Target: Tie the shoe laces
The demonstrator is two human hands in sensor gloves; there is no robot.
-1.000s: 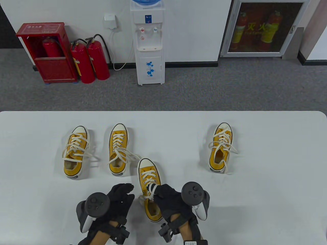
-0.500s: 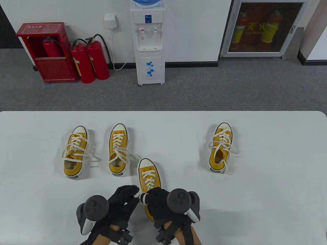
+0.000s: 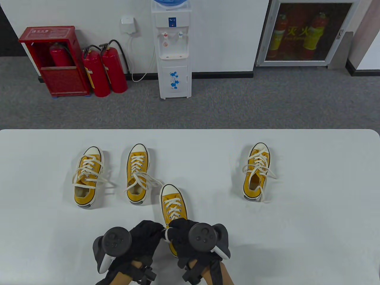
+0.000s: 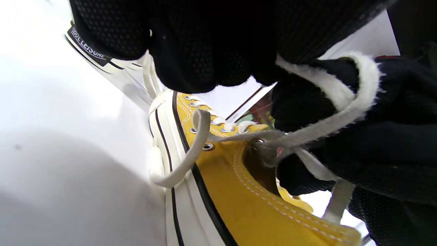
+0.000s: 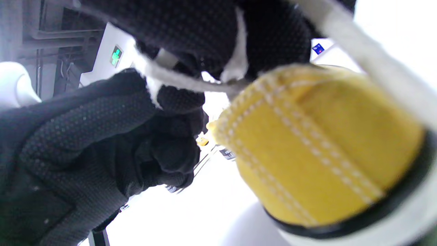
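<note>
A yellow canvas shoe (image 3: 173, 206) with white laces stands at the near middle of the white table (image 3: 311, 222), toe pointing away. Both gloved hands meet over its rear half. My left hand (image 3: 156, 231) has curled fingers (image 4: 205, 44) that pinch a lace end. My right hand (image 3: 175, 231) has the white lace (image 4: 344, 112) looped around a finger above the shoe's opening. The lace (image 3: 167, 233) shows between the two hands. In the right wrist view the shoe's heel (image 5: 317, 143) fills the right side, with my left hand (image 5: 85, 143) beside it. The knot area is hidden.
Three more yellow shoes stand farther back: one at the left (image 3: 86, 178), one beside it (image 3: 137, 175) with loose laces trailing towards the near shoe, one at the right (image 3: 256, 172). Beyond the table's far edge are a water dispenser (image 3: 173, 50) and fire extinguishers (image 3: 104, 71).
My right hand has moved left and towards me over the shoe's opening, carrying the lace. My left hand has closed in until its fingers meet the right hand at the lace.
</note>
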